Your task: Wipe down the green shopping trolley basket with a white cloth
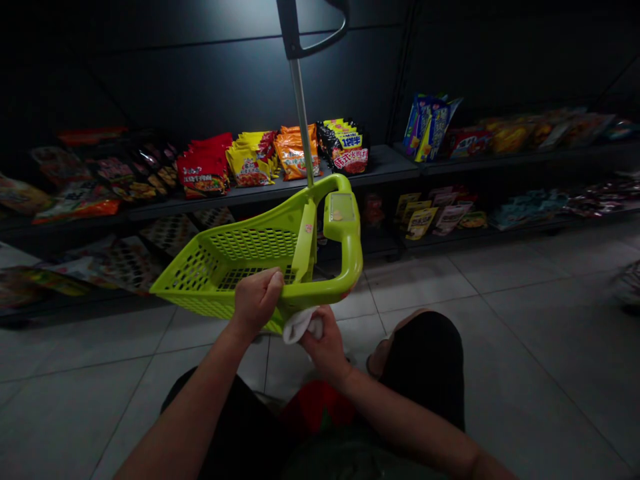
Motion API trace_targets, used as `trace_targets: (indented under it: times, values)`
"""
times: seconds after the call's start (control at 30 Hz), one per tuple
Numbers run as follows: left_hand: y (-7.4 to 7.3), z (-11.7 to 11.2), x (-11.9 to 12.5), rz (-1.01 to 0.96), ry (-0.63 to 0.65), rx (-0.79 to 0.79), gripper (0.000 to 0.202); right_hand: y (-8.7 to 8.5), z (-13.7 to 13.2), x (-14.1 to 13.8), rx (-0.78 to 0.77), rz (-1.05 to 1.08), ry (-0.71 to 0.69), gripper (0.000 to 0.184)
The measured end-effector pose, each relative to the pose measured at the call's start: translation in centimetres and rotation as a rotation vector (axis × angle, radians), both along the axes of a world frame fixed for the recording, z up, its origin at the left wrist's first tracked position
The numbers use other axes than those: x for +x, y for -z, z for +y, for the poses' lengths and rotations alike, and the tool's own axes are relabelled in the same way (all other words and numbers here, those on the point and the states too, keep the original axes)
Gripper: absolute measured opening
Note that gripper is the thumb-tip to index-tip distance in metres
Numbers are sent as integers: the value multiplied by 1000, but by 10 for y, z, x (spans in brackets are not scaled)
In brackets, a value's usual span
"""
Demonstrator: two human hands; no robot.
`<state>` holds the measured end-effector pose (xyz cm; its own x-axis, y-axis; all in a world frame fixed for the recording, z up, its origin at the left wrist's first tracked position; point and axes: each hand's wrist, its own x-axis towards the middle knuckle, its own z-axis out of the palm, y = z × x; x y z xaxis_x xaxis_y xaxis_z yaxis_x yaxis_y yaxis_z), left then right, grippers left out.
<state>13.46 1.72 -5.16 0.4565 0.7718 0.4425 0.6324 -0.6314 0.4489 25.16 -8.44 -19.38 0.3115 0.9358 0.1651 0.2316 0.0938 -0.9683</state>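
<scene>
Simply, left hand (257,301) clenches one lime basket (253,245), right hand (325,343) pinches one cloth (299,325) (white).

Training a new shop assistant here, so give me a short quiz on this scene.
1. What does the right hand hold?
2. True or false: the lime-green plastic basket has solid walls with no holes.
3. What are the red packets resting on: A, the dark shelf, or B, the tiled floor?

Key: 1. A white cloth. 2. False: its walls are perforated. 3. A.
</scene>
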Motion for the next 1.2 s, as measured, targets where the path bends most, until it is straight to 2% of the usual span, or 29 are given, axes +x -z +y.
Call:
trace_targets:
  times: [0.13, 0.2, 0.23, 0.3, 0.37, 0.4, 0.43, 0.5, 0.57, 0.63, 0.73, 0.83, 0.97, 1.03, 1.1, 1.2]
  values:
    - [-1, 2, -5, -16, 6, 20, 37, -2, 7, 9, -12, 14, -113, 30]
    - [-2, 1, -7, -16, 19, 30, 37, -3, 7, 23, -57, 71, -97, 26]
    - [-2, 0, -9, -16, 27, 34, 36, -8, 7, 33, -49, 113, -28, 24]
    - [-3, -4, -10, -19, 40, 45, 35, -28, 4, 56, 75, 181, 216, 22]
    - [-4, -9, -12, -21, 51, 55, 36, -61, -1, 80, 312, 170, 462, 24]
    - [-4, -13, -13, -20, 60, 59, 36, -80, -4, 91, 435, 125, 516, 23]
    - [-4, -17, -14, -19, 70, 66, 36, -99, -7, 101, 540, 56, 505, 19]
    - [-5, -25, -17, -20, 98, 82, 36, -134, -10, 117, 666, -124, 333, 8]
    - [-5, -34, -20, -24, 139, 105, 36, -161, -7, 133, 685, -304, 96, 9]
    - [-6, -40, -24, -22, 179, 121, 37, -180, 4, 149, 656, -435, -57, 14]
    - [-7, -45, -27, -17, 212, 125, 37, -198, 24, 168, 560, -516, -79, 14]
    - [-8, -43, -29, -24, 229, 126, 37, -216, 28, 168, 458, -553, -71, 17]
    - [-7, -39, -33, -24, 263, 103, 38, -242, 11, 148, 408, -726, -405, 15]
    - [-6, -37, -36, -27, 283, 88, 38, -250, 12, 147, 382, -774, -478, 15]
    - [-5, -35, -38, -27, 305, 72, 40, -253, 22, 154, 350, -779, -422, 17]
    - [-4, -31, -43, -24, 341, 45, 42, -251, 41, 170, 288, -793, -255, 19]
